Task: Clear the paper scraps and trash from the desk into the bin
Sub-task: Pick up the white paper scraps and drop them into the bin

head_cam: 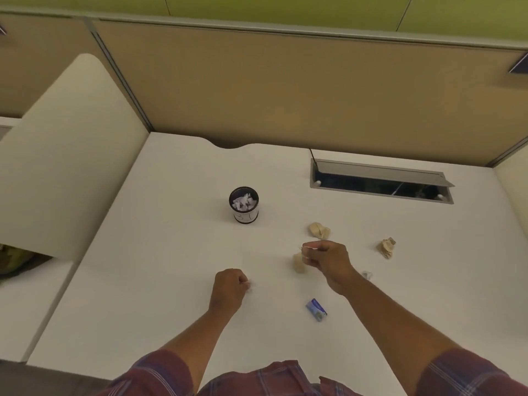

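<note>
Brown paper wads (319, 230) – blue wrapper (316, 309) beside right hand (328, 257) – bin (243, 205) beyond

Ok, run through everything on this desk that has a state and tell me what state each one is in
Small black round bin: upright, holding white paper scraps.
Metal cable hatch: lid open.
Three tan crumpled paper balls: loose on the white desk.
Small blue packet: lying flat.
Left hand: closed, pinching a white scrap.
Right hand: closed, pinching a thin white scrap.
</note>
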`<control>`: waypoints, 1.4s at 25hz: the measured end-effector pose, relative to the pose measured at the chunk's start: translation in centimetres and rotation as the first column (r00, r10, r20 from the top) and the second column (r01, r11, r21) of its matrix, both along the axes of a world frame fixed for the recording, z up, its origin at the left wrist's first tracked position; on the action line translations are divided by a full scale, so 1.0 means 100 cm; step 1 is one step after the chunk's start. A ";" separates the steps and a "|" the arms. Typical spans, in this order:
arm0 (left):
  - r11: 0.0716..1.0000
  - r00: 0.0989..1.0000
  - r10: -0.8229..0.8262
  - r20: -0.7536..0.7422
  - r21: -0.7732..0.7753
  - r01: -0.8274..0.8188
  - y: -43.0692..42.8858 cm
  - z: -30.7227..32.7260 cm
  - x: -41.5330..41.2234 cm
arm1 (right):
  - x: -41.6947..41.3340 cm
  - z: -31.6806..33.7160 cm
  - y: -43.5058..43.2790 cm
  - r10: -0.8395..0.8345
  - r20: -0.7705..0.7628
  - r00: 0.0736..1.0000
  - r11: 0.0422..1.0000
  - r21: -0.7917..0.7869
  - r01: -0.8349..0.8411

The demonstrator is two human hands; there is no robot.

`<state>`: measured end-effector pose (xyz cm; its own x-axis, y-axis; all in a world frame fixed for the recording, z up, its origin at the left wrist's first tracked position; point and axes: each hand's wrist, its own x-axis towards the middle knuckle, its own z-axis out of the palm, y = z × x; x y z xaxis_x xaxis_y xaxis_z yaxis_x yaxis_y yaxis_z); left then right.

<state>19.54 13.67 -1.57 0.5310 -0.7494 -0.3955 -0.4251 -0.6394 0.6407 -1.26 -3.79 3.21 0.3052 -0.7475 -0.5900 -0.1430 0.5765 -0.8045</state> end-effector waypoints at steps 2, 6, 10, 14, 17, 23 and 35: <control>0.998 0.999 0.048 -0.021 -0.026 -0.049 0.003 -0.001 0.020 | 0.048 0.018 -0.016 0.028 0.015 0.999 0.996 -0.082 -0.027; 0.992 0.993 0.110 -0.035 -0.062 -0.112 0.007 -0.006 0.054 | 0.141 0.042 -0.046 0.138 -0.145 0.980 0.921 -0.344 -0.181; 0.978 0.985 0.172 -0.021 -0.113 -0.173 0.015 -0.008 0.081 | 0.208 0.042 -0.064 0.251 -0.500 0.829 0.681 -0.518 -0.518; 0.962 0.974 0.228 0.005 -0.154 -0.224 0.022 -0.008 0.105 | 0.240 0.022 -0.071 0.285 -0.760 0.584 0.483 -0.413 -0.772; 0.948 0.963 0.268 0.013 -0.181 -0.261 0.020 -0.004 0.118 | 0.246 0.010 -0.070 0.373 -0.834 0.407 0.371 -0.268 -0.889; 0.932 0.979 0.177 0.103 -0.337 -0.133 -0.027 0.023 0.129 | 0.226 0.009 -0.068 0.329 -0.773 0.542 0.415 -0.397 -0.818; 0.953 0.980 -0.041 0.195 -0.286 0.097 -0.157 0.060 0.119 | 0.069 -0.008 -0.029 0.114 -0.818 0.564 0.495 -0.445 -0.746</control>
<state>31.48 -2.03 4.42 0.5165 -0.8546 -0.0528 -0.5904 -0.4002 0.7009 5.59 -6.69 2.44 0.5204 -0.8437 -0.1321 -0.7961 -0.4233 -0.4325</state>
